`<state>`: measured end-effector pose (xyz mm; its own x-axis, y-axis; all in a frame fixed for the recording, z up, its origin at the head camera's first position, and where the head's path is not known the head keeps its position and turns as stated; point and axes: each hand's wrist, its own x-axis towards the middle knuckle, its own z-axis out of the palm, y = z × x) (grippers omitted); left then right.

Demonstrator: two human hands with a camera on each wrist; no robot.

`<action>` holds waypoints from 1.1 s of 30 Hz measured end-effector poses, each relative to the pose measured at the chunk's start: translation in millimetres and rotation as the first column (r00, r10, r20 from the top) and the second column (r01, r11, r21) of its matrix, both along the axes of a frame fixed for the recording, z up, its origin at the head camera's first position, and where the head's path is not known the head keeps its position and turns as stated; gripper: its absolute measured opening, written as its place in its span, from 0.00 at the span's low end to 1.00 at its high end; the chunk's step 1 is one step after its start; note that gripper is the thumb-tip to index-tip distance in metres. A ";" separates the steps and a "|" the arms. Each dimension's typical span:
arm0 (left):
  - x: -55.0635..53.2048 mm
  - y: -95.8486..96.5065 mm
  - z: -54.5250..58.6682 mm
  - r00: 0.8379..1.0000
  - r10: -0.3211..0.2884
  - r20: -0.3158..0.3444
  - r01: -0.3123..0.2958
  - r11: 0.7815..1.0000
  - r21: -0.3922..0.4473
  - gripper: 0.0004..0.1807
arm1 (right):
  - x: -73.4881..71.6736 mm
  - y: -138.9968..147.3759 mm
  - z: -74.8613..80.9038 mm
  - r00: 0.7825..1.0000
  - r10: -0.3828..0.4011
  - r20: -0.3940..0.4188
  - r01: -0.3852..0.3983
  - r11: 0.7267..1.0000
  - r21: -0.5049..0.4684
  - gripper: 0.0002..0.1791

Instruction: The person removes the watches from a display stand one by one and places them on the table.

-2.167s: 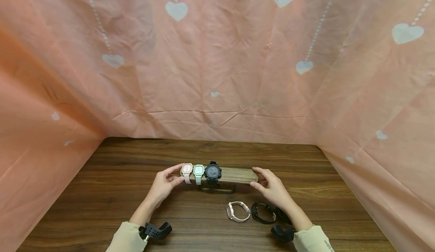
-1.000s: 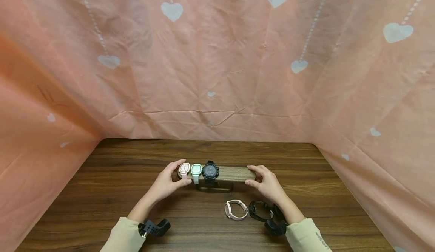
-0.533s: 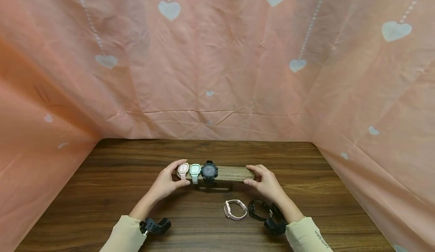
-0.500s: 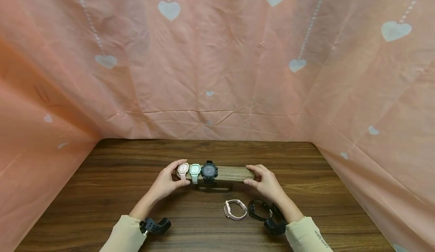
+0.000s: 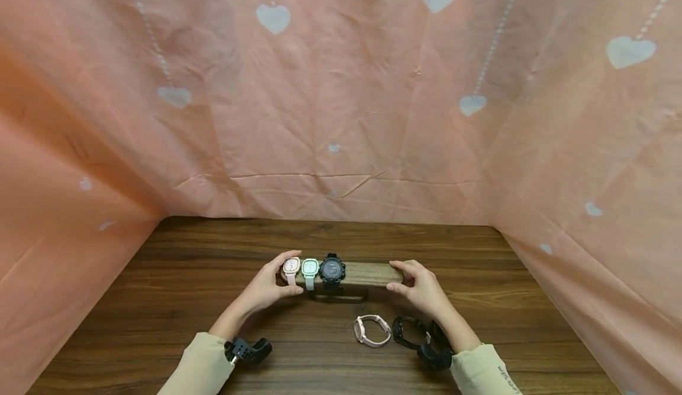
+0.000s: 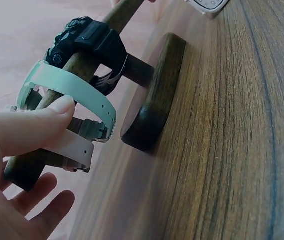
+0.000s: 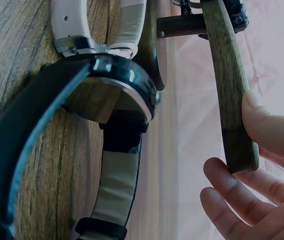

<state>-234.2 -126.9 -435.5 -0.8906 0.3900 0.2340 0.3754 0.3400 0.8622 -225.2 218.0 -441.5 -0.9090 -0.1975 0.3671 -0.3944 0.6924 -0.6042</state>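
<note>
A wooden watch stand (image 5: 370, 273) with a round-ended bar lies across between both hands. At its left end sit a pink square watch (image 5: 291, 266), a mint-green watch (image 5: 310, 266) and a chunky black watch (image 5: 333, 269), side by side. My left hand (image 5: 261, 288) grips that end, thumb (image 6: 62, 106) in front by the pink and mint straps, index finger behind. The bare right end is held by my right hand (image 5: 423, 291) between thumb and fingers. In the left wrist view the stand's foot (image 6: 154, 95) shows below the bar.
Nearer me on the wooden table (image 5: 298, 359) lie a pale pink watch (image 5: 359, 328) and a black watch (image 5: 398, 331), both with straps in loops. Another dark watch (image 5: 438, 333) is partly hidden by the right wrist. A peach curtain (image 5: 341, 116) surrounds the table's back and sides.
Since the earliest frame, my left thumb and index finger have slid a little further right over the bar's end. My right fingers sit slightly further in too. The watches keep their order.
</note>
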 end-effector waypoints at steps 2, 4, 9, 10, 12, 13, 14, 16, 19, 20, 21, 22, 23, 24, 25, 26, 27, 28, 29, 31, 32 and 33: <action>0.5 0.9 1.0 1.000 0.000 0.001 0.000 1.000 0.000 0.40 | 0.1 -0.1 -0.3 1.000 0.000 -0.003 0.000 1.000 0.001 0.27; 0.6 1.8 1.1 1.000 -0.004 -0.002 0.004 1.000 0.004 0.40 | 0.2 0.3 -0.4 1.000 -0.002 -0.008 0.002 1.000 0.000 0.27; -1.0 3.9 -1.7 1.000 -0.027 -0.001 0.027 0.999 0.037 0.38 | 0.7 2.1 -0.4 1.000 -0.015 -0.016 0.015 1.000 -0.002 0.26; -1.4 4.1 -2.2 1.000 -0.030 -0.002 0.030 0.999 0.040 0.38 | 0.9 2.4 -0.4 1.000 -0.016 -0.015 0.016 1.000 -0.003 0.26; -2.3 4.1 -3.3 1.000 -0.030 -0.003 0.030 0.999 0.042 0.38 | 1.3 2.7 -0.4 1.000 -0.013 -0.015 0.013 1.000 -0.004 0.26; -2.7 3.9 -3.7 1.000 -0.028 -0.005 0.028 0.999 0.039 0.37 | 1.6 2.7 -0.3 1.000 -0.010 -0.015 0.010 1.000 -0.005 0.26; -3.5 3.7 -4.6 1.000 -0.027 -0.007 0.027 0.999 0.034 0.37 | 1.8 2.6 -0.3 1.000 -0.008 -0.015 0.008 1.000 -0.005 0.26; -4.4 3.0 -5.5 0.999 -0.033 -0.019 0.033 0.999 0.032 0.36 | 2.3 2.4 -0.1 1.000 -0.007 -0.016 0.007 1.000 -0.006 0.26; -11.4 1.3 -15.1 0.999 -0.036 -0.031 0.037 0.999 0.029 0.37 | 3.0 2.1 0.2 1.000 -0.008 -0.020 0.008 1.000 -0.004 0.26; -13.9 0.5 -18.5 0.999 -0.037 -0.035 0.038 0.999 0.023 0.37 | 3.2 2.0 0.3 1.000 -0.010 -0.021 0.010 1.000 -0.003 0.26; -16.3 -0.4 -21.3 0.999 -0.037 -0.039 0.038 0.999 0.018 0.36 | 3.3 1.9 0.4 1.000 -0.011 -0.023 0.011 1.000 -0.004 0.26; -19.1 -1.7 -24.5 0.999 -0.036 -0.039 0.036 0.999 0.013 0.36 | 3.4 1.8 0.5 1.000 -0.011 -0.025 0.010 1.000 -0.006 0.26; -21.9 -3.1 -27.9 0.999 -0.034 -0.040 0.034 0.999 0.004 0.37 | 3.4 1.6 0.5 1.000 -0.011 -0.026 0.010 1.000 -0.008 0.26; -22.8 -4.2 -28.3 0.998 -0.037 -0.044 0.037 0.999 -0.002 0.36 | 3.5 1.4 0.6 1.000 -0.010 -0.028 0.010 1.000 -0.009 0.26; -23.5 -5.4 -28.6 0.998 -0.039 -0.049 0.039 0.999 -0.007 0.36 | 3.6 1.3 0.6 1.000 -0.010 -0.030 0.010 1.000 -0.011 0.26; -24.0 -6.4 -28.7 0.998 -0.041 -0.052 0.041 0.999 -0.012 0.36 | 3.6 1.2 0.4 0.999 -0.011 -0.032 0.010 1.000 -0.013 0.26; -24.4 -7.4 -28.5 0.998 -0.042 -0.055 0.042 0.999 -0.013 0.35 | 3.5 1.2 0.2 0.999 -0.011 -0.034 0.010 1.000 -0.015 0.26; -24.7 -8.6 -28.6 0.997 -0.046 -0.057 0.046 0.999 -0.010 0.35 | 3.4 1.1 -0.1 0.999 -0.011 -0.035 0.011 1.000 -0.015 0.26; -24.6 -9.5 -28.6 0.997 -0.046 -0.061 0.045 0.999 -0.010 0.35 | 3.3 0.9 -0.3 0.999 -0.012 -0.034 0.011 1.000 -0.015 0.26; -24.7 -11.4 -28.7 0.997 -0.046 -0.068 0.046 0.999 -0.008 0.35 | 2.8 0.7 -1.0 0.999 -0.014 -0.034 0.013 1.000 -0.015 0.26; -24.8 -12.3 -28.8 0.997 -0.045 -0.069 0.045 0.999 -0.007 0.35 | 2.6 0.5 -1.4 0.999 -0.015 -0.033 0.014 1.000 -0.016 0.26; -24.6 -13.3 -28.7 0.996 -0.041 -0.073 0.041 0.999 -0.008 0.35 | 2.5 0.4 -1.6 0.999 -0.015 -0.032 0.015 1.000 -0.017 0.26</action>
